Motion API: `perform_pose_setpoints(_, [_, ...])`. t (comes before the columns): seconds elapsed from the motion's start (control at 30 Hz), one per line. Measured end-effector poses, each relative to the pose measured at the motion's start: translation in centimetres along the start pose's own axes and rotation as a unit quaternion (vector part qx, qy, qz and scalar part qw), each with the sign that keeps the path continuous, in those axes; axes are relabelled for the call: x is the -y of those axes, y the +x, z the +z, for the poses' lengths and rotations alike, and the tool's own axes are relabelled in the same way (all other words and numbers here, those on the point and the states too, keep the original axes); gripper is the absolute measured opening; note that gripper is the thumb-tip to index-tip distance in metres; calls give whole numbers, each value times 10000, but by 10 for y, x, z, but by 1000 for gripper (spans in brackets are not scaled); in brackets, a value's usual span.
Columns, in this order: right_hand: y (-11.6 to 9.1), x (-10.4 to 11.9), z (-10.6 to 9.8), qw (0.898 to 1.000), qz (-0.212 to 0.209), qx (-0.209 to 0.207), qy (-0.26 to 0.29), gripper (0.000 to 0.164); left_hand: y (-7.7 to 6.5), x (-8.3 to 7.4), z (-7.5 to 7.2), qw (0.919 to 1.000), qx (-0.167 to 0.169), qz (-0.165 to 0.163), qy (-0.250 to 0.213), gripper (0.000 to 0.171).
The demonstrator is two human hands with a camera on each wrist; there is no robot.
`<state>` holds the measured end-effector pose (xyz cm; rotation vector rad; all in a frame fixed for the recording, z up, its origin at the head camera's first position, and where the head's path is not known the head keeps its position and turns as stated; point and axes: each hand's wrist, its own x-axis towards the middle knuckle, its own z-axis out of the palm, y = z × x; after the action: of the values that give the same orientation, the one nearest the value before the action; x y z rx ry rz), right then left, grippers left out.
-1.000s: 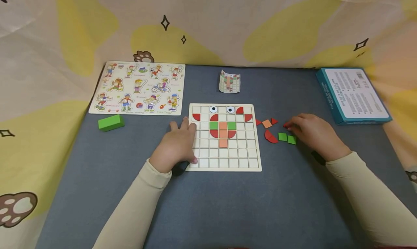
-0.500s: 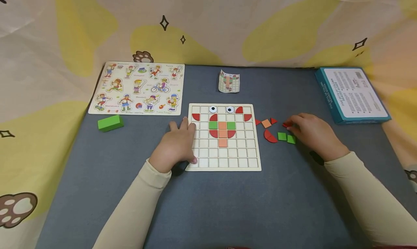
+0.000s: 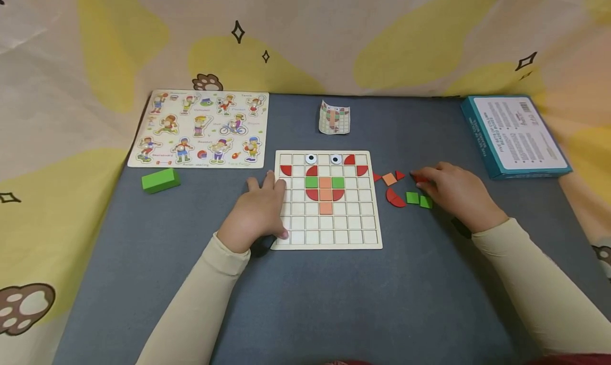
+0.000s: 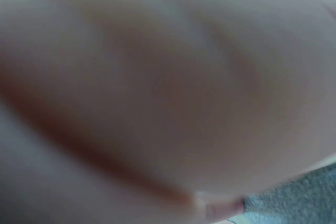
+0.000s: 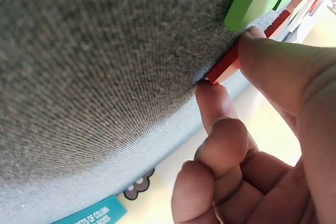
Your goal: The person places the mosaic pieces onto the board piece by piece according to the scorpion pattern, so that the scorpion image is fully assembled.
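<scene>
A white grid board (image 3: 341, 239) lies flat in the middle of the table. Set into it are red quarter-round tiles, green and orange squares and two eye tiles. My left hand (image 3: 258, 211) rests at the board's left edge, fingers spread and thumb near the lower corner. Blurred skin or sleeve fills most of the left wrist view. Right of the board, my right hand (image 3: 458, 195) pinches a red tile (image 5: 226, 65) between thumb and index finger, low at the tabletop. Its shape is partly hidden by the fingers. Two green square tiles (image 3: 412, 198) lie just below those fingertips.
More loose tiles lie between board and right hand: an orange square (image 3: 389, 179), red triangles (image 3: 400, 175) and red rounded pieces (image 3: 395, 198). A pattern card (image 3: 334, 118) is behind the board. Left are a picture puzzle (image 3: 198, 129) and green block (image 3: 160, 181); a teal box (image 3: 517, 137) sits right.
My right hand's fingertips have opened out slightly and shifted a little left, showing more of the red tile. My left hand stays at the board's edge.
</scene>
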<state>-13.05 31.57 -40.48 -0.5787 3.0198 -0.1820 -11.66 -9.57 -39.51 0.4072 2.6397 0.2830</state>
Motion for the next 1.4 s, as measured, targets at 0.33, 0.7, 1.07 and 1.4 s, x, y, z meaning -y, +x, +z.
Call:
perform_pose_setpoints(0.33, [4,0,0,9999,82,141,-3,28,1,1,1,10000,-3,-11,9,113])
perform_pose_setpoints(0.7, [7,-3,-4,9936,527,862,502,38,2,0,1,10000,-4,5,11,112])
perform_pose_setpoints(1.07, [3,-1,-4,9972,110,571,473,29,1,-1,-1,10000,-3,11,12,111])
perform_pose_setpoints(1.4, [16,1,-13,9945,-307,888,455,29,1,-1,-1,10000,36,-36,55,113])
